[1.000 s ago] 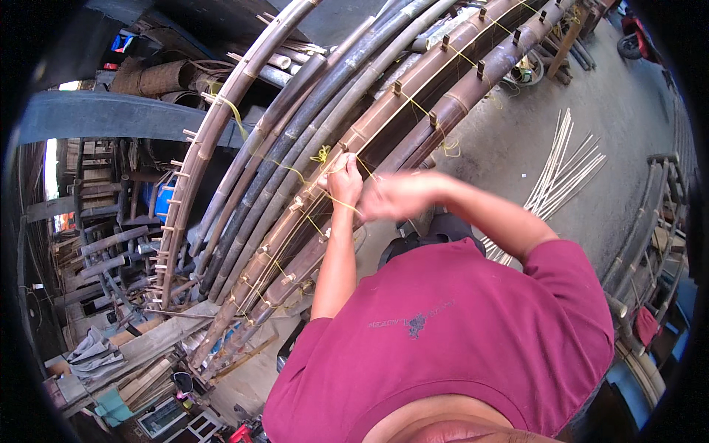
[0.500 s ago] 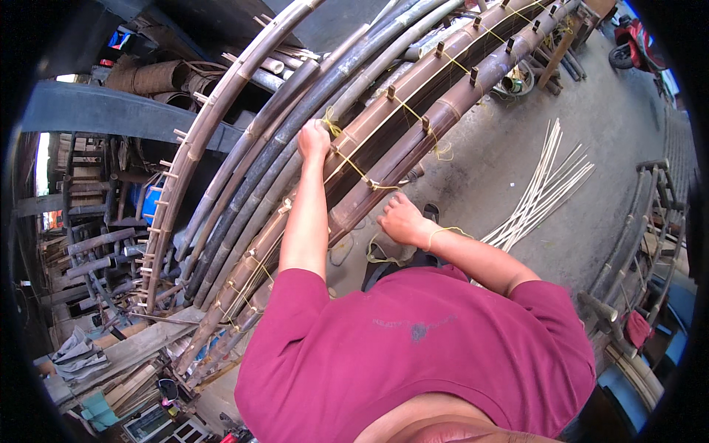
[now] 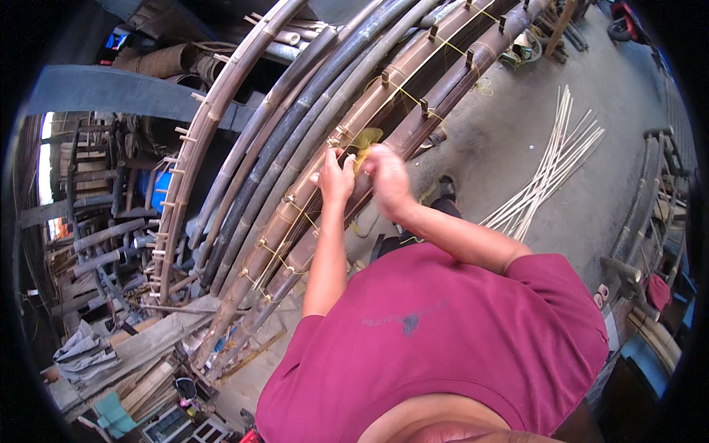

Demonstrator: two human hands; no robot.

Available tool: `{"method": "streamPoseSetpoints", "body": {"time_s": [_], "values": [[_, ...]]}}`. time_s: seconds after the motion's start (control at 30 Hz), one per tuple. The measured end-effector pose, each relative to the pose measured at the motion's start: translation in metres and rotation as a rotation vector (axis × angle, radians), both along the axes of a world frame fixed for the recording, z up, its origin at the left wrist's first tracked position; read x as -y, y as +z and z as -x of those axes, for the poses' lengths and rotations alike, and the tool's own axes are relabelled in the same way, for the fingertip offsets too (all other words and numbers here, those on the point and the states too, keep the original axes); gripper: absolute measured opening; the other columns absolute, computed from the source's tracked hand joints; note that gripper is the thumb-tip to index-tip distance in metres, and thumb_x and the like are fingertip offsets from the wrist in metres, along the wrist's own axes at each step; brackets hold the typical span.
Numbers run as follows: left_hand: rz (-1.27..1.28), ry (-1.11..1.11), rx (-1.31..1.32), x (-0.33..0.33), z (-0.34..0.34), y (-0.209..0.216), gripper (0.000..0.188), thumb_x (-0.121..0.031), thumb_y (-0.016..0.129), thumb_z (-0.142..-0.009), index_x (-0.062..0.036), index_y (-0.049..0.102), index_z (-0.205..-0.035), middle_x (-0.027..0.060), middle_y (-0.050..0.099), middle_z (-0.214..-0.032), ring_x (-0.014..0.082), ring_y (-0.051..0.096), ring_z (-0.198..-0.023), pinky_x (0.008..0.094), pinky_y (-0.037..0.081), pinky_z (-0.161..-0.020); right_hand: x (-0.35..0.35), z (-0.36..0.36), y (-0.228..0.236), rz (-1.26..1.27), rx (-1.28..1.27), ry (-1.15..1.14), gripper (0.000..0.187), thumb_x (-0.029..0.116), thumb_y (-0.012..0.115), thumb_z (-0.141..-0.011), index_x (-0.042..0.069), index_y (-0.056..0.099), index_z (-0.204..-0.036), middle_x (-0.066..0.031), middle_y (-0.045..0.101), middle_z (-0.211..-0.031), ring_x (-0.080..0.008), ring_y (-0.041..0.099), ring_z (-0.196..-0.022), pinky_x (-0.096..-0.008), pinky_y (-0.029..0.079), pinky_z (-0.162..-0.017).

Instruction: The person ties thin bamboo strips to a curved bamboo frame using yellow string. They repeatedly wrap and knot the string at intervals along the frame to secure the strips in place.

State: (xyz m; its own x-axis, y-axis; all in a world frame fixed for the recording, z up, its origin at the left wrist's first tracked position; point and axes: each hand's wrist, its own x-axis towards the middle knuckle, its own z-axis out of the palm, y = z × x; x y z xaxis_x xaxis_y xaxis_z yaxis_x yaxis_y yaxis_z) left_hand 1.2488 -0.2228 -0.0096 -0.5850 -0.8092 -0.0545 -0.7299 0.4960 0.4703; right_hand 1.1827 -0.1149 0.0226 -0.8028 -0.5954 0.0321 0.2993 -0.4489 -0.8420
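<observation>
While on rough bamboo poles (image 3: pixel 384 111), both hands' fingers (image 3: pixel 336 173) closed around yellow twine (image 3: pixel 367 139).

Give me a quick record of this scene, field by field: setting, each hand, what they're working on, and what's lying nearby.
Setting: outdoor yard, concrete ground
Left hand: resting on the brown bamboo poles
Right hand: blurred, at the yellow cord on the same poles; grip unclear
Work piece: long poles lashed side by side with cord and short pegs
Nearby: thin pale bamboo strips on the ground
</observation>
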Motion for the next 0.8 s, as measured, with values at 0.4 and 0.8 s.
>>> {"method": "streamPoseSetpoints", "body": {"time_s": [0.4, 0.8], "values": [[0.025, 0.027, -0.260, 0.006, -0.007, -0.019, 0.030, -0.028, 0.049, -0.100, -0.0079, 0.069, -0.108, 0.0184, 0.069, -0.101, 0.0385, 0.063, -0.102, 0.0493, 0.039, -0.096, 0.124, 0.088, 0.054, -0.525, -0.961, 1.046, 0.046, 0.046, 0.048, -0.097, 0.004, 0.067, -0.095, -0.0179, 0.069, -0.095, -0.0314, 0.065, -0.089, -0.0461, 0.050, -0.079], [-0.114, -0.003, -0.623, 0.054, 0.047, 0.073, 0.028, -0.019, 0.049, -0.101, 0.0026, 0.067, -0.098, 0.0059, 0.065, -0.069, 0.0109, 0.059, -0.063, 0.0308, 0.047, -0.059, -0.053, 0.026, -0.053, -0.306, -1.251, 0.762, 0.037, 0.027, 0.056, -0.091, 0.003, 0.058, -0.063, -0.0185, 0.060, -0.063, -0.0358, 0.062, -0.069, -0.0471, 0.045, -0.091]]}}
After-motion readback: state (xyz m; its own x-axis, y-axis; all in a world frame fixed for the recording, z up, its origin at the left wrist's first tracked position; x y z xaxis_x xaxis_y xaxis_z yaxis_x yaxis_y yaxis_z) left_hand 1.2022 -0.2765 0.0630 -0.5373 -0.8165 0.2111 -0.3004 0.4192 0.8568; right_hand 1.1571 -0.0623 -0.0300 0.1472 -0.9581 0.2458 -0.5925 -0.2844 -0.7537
